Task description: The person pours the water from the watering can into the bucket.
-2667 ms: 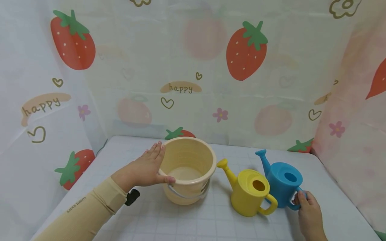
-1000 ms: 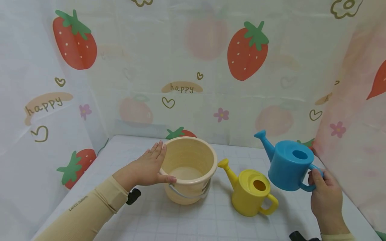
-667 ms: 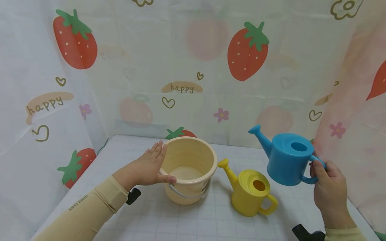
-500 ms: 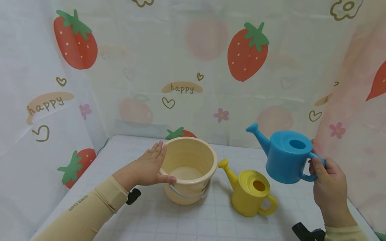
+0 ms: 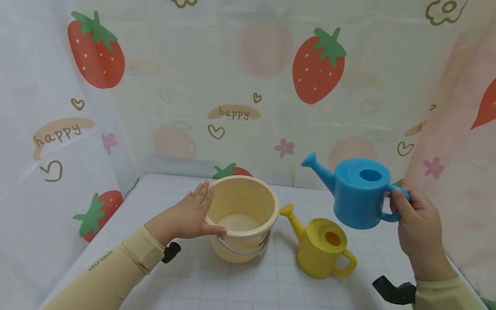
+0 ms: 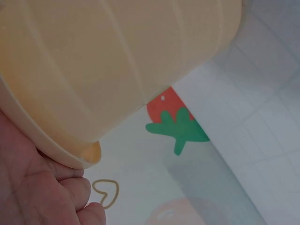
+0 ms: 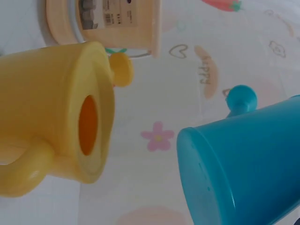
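Observation:
My right hand (image 5: 420, 226) grips the handle of a blue watering can (image 5: 356, 202), holding it above the table with its spout towards the left. In the right wrist view its base (image 7: 204, 173) shows clear of the surface; the hand is out of that picture. A yellow watering can (image 5: 319, 256) stands on the table, lower and to the left of the blue one. Left of it is a cream bucket (image 5: 242, 234), upright, its wire handle hanging at the front. My left hand (image 5: 184, 218) rests against the bucket's left rim with fingers extended and thumb over the front edge.
The white gridded table (image 5: 263, 290) ends at a fabric backdrop (image 5: 248, 150) printed with strawberries, flowers and hearts, which also rises on both sides. Black wrist cameras (image 5: 393, 290) sit at the cuffs. The bucket carries a label (image 7: 110, 14) on its side.
The blue watering can has been lifted off the table by my right hand, then moved up and leftward. My left hand, the bucket and the yellow can have stayed in place.

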Available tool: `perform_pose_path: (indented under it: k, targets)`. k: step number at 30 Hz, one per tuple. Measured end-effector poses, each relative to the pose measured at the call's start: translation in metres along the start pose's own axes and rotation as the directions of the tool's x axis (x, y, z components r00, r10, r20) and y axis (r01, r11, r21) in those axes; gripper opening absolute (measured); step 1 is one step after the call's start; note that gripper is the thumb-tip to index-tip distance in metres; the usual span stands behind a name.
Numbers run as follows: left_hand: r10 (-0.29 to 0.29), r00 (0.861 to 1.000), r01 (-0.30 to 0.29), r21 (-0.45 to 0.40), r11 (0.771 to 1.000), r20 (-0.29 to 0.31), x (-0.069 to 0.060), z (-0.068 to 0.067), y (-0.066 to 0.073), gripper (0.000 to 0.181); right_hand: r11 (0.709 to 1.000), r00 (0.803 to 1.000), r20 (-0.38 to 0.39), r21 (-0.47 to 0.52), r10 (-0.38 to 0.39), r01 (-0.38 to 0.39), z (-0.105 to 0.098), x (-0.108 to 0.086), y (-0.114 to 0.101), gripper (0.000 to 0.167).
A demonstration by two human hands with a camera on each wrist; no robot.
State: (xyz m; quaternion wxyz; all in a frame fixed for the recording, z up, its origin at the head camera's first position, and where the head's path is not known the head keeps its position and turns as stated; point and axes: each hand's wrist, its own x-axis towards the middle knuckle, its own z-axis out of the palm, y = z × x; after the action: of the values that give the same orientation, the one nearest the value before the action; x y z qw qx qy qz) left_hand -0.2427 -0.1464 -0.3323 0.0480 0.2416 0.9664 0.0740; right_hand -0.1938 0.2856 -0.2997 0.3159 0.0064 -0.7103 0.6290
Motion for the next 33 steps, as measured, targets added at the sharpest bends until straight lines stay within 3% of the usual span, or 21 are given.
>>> perform_pose_path:
  k: [5,11,21,28,33]
  targets:
    - [0.0,1.0,0.0,0.002,1.0,-0.003,0.001,0.001,-0.001,0.122,0.999,0.997,0.065,-0.038,-0.037,0.039,0.005,0.003,-0.007,0.02]
    - [-0.003,1.0,0.003,0.001,1.0,-0.008,0.001,0.002,-0.001,0.122,0.982,0.986,0.146,-0.161,-0.075,0.098,0.012,0.006,-0.014,0.024]
    - [-0.001,1.0,0.001,0.0,1.0,-0.011,0.002,0.002,-0.002,0.122,0.948,0.95,0.277,-0.235,-0.145,0.214,0.029,0.01,-0.026,0.024]
    - [0.005,1.0,-0.004,0.015,1.0,-0.013,0.003,0.003,-0.002,0.121,0.916,0.935,0.336,-0.33,-0.111,0.227,0.04,0.009,-0.027,0.03]
    - [0.01,1.0,-0.009,0.013,1.0,-0.019,0.002,0.002,-0.001,0.121,0.914,0.924,0.369,-0.335,-0.098,0.23,0.047,0.007,-0.028,0.032]
